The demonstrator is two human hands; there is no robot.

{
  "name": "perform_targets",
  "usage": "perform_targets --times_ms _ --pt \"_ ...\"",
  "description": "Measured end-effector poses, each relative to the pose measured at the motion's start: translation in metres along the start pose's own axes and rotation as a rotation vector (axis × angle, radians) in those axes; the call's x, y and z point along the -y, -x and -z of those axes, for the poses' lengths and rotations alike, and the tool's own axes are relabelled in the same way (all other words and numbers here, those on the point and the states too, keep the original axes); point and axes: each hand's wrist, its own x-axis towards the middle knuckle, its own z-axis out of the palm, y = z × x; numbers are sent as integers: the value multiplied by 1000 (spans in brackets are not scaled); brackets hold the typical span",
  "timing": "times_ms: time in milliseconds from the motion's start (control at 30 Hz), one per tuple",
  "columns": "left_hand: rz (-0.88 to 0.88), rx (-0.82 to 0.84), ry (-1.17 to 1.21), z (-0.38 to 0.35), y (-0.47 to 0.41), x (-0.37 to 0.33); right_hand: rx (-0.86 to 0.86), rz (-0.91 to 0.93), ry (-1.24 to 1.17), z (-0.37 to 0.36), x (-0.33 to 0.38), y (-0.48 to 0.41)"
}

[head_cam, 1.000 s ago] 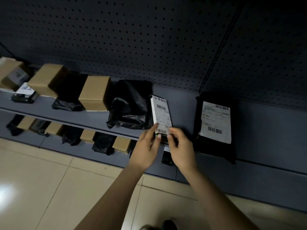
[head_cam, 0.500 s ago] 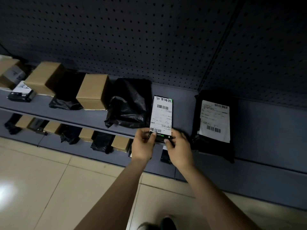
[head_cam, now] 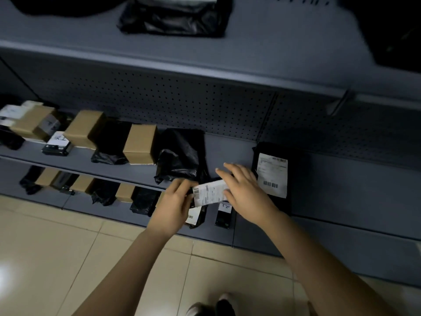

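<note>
Before shelf [head_cam: 230, 150], parcel [head_cam: 210, 193] in left hand [head_cam: 174, 202]

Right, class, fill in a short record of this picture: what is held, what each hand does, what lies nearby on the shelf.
held item: small labelled parcel, tilted, in front of the middle shelf
left hand: grips the parcel's left end
right hand: lies over its right end, fingers stretched out
right of it: black parcel with a white label
left of it: black plastic bag, then a cardboard box
</note>
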Motion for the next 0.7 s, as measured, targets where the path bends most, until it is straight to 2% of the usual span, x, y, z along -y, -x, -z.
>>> perform_targets --times_ms 133,267,400,500,600,700 --pt "-146 49 -58 35 9 -21 142 -6 -61 31 20 12" --pt "-123 9 -187 53 20 -38 182 -157 -201 51 36 30" --pt "-94 -53 -441 58 41 -53 -14 -510 -524 58 45 57" --pt "-124 -59 -441 56 60 -63 -136 -793 -908 66 56 76" --pt "-97 -76 -342 54 76 -79 -219 -928 -1147 72 69 98" --pt "-87 -59 -317 53 87 -96 -284 -997 -1234 70 78 121"
